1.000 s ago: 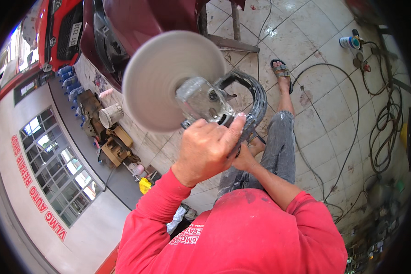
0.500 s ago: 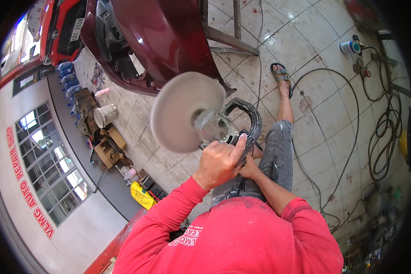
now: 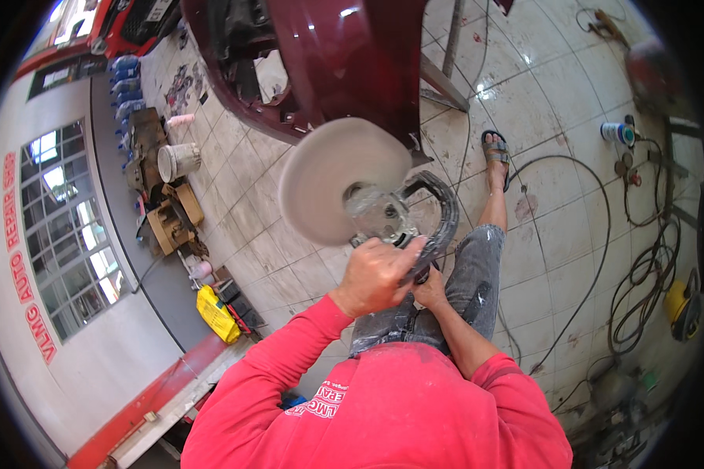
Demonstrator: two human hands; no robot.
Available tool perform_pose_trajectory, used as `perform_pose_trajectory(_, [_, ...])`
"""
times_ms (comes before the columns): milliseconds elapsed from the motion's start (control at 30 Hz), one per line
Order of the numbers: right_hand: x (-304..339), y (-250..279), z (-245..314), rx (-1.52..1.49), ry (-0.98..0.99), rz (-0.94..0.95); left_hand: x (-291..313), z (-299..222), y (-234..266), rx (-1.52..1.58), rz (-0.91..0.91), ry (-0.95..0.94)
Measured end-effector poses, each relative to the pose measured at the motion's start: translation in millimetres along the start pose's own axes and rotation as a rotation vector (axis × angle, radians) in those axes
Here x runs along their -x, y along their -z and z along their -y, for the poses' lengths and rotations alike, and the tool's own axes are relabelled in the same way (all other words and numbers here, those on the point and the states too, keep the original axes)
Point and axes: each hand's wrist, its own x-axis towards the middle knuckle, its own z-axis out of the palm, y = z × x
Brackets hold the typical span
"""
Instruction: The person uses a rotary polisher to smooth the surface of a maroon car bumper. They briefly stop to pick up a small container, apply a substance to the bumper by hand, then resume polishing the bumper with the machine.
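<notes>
A polisher [image 3: 379, 216] with a large round pale pad [image 3: 309, 187] is held out in front of my body. The pad's face is smeared by spinning. My left hand [image 3: 377, 273] is wrapped around the tool behind its head, by the black loop handle [image 3: 444, 205]. Lower on the tool, my right hand [image 3: 430, 291] is closed around its rear end, partly hidden. Just beyond the pad stands a glossy dark red car body panel [image 3: 352, 70]. The pad overlaps its lower edge in view; whether they touch I cannot tell.
A wooden stand [image 3: 444, 84] is beside the panel. Black cable [image 3: 606, 211] loops over the tiled floor at right, near a blue-and-white can [image 3: 614, 132]. Along the left wall are a white bucket [image 3: 178, 162], a cardboard box [image 3: 174, 219] and a yellow item [image 3: 217, 314].
The view has shifted, so the panel sits higher and further right. The polisher appears slightly further right, its pad still blurred. Both hands keep their hold.
</notes>
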Motion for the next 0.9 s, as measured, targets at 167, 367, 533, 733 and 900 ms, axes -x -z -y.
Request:
perform_pose_trajectory(167, [-30.6,38.3,65.9,0.261,0.202,0.068,9.9,7.0,52.7,-0.013,-0.167,0.079])
perform_pose_trajectory(367, [-42.1,110.5,169.8,0.539,0.477,0.053,-12.6,-13.6,91.9,0.179,-0.332,0.193])
perform_pose_trajectory(533, [-55.8,165.2,177.4,0.750,0.406,0.063,-48.4,-47.2,91.0,0.524,-0.426,0.638])
perform_pose_trajectory(733, [-102.9,190.1,224.7,1.228,0.560,0.187,-33.7,-24.9,37.6,0.457,-0.799,0.985])
perform_pose_trajectory(900, [-82.5,148.9,187.2,1.226,0.636,0.325,29.8,-19.1,-12.1,0.615,-0.900,1.154])
